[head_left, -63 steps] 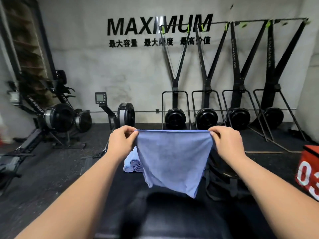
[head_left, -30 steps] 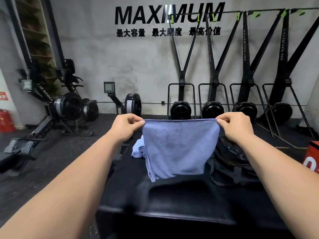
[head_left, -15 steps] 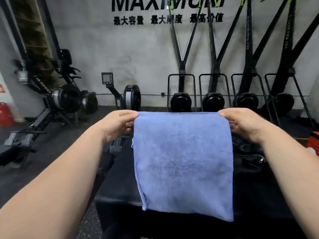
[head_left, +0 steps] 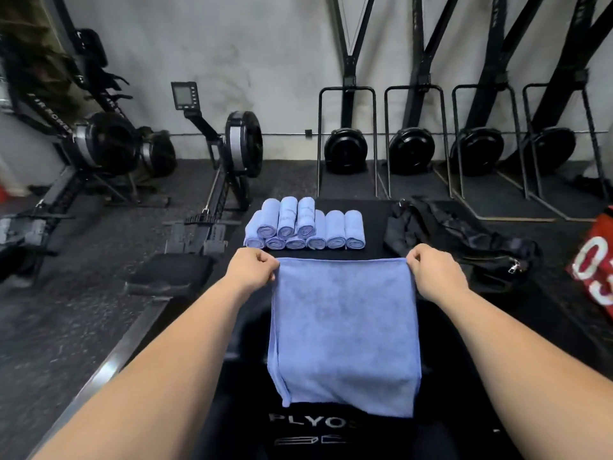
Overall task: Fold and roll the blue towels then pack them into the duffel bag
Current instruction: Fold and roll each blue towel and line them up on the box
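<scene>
Along the back wall, from 12 to 2 o'clock, stand four black ski machines, and at 10 o'clock a rowing machine sits on the dark floor. In front of them a black worktop, lettered PLYO on its near face, fills the view from the centre down to 6 o'clock.

A folded blue towel is spread over the near half of the worktop. Its far edge is pulled straight and its near edge hangs just above the lettering.

The black duffel bag lies slumped on the worktop at 2 o'clock of the towel, apart from it. Its inside is hidden, so what it holds cannot be told.

At 12 o'clock of the towel, near but not touching it, the rolled towels lie packed side by side with their spiral ends toward the camera. Three of them ride on the left end of a lower row of about six.

A red box with white numerals shows at 3 o'clock.

The left grip is clenched on the towel's far left corner and the right grip on its far right corner, knuckles up, with the cloth taut between them.

A metal zip pull glints on the bag's near end
</scene>
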